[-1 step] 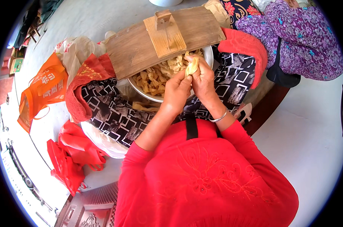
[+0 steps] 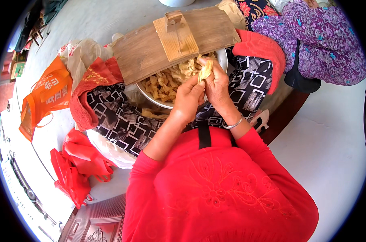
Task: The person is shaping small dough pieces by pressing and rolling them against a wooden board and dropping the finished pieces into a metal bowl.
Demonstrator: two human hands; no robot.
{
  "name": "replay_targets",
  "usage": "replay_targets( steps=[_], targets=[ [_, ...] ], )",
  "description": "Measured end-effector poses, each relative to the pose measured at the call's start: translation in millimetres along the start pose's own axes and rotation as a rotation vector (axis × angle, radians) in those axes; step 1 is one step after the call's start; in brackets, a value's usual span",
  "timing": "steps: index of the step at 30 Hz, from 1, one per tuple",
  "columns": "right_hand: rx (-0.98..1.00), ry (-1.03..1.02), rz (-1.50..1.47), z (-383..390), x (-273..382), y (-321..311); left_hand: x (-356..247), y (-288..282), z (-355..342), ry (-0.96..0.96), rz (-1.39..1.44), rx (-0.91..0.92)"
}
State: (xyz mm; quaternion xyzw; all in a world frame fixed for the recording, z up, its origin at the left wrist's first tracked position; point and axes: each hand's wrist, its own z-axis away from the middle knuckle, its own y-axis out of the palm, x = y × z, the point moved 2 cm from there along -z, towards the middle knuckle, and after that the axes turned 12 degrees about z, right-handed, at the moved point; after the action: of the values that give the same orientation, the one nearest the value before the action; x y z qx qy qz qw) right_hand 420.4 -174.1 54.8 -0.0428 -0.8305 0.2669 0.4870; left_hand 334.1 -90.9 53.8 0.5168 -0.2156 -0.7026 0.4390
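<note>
Currently, vs. the frame just prior, hardly any change shows: both hands and the folded yellow strip [image 2: 205, 71] keep the same pos. at the R part of the metal basin [image 2: 223, 60], so the work reads as a hold or fine adjustment, w/ no release made (judgement). L hand [image 2: 188, 94]: at the basin's near rim, grip together, clamped on the lower end of the strip. R hand [image 2: 217, 84]: just R of the L hand, at the basin's near R side, grip clamped on the same strip; exact finger contact partly hidden. Strip loc.: btwn the two hands, over the basin in this view; height above contents cannot be told. Contents: heap of yellow-brown pieces [image 2: 163, 85] inside the basin, many bunched or twisted. Wooden board [image 2: 140, 52]: across the basin's far side, hiding part of the opening, w/ a lighter block [image 2: 177, 40] on top. Loose yellow strips [image 2: 154, 114]: outside the basin, just beyond its near L rim, by the patterned cloth [image 2: 122, 117]. Red towel [image 2: 259, 45]: R of the basin. Judgement: w/ the strip unshifted, the current step is unfinished; the held piece remains separate from the heap.
</note>
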Motion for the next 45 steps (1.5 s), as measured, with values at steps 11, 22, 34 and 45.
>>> replay_targets(
  steps=[11, 22, 34, 45],
  targets=[
    [0.329, -0.146, 0.208, -11.2, 11.1, -28.8, -30.8, 1.1, 14.0, 0.705, -1.366, -0.112],
    [0.666, 0.851, -0.985, 7.4, 2.1, -10.7, -61.0, 19.5, 18.1, 0.539, -1.023, 0.096],
    [0.078, 0.125, -0.17, -28.4, 19.3, -21.9, -47.5, -29.0, -7.2, 0.094, -0.625, -0.094],
    [0.67, 0.023, 0.134, -42.3, 29.4, -35.5, -75.8, -8.9, 26.4, 0.708, -1.365, 0.015]
  ],
)
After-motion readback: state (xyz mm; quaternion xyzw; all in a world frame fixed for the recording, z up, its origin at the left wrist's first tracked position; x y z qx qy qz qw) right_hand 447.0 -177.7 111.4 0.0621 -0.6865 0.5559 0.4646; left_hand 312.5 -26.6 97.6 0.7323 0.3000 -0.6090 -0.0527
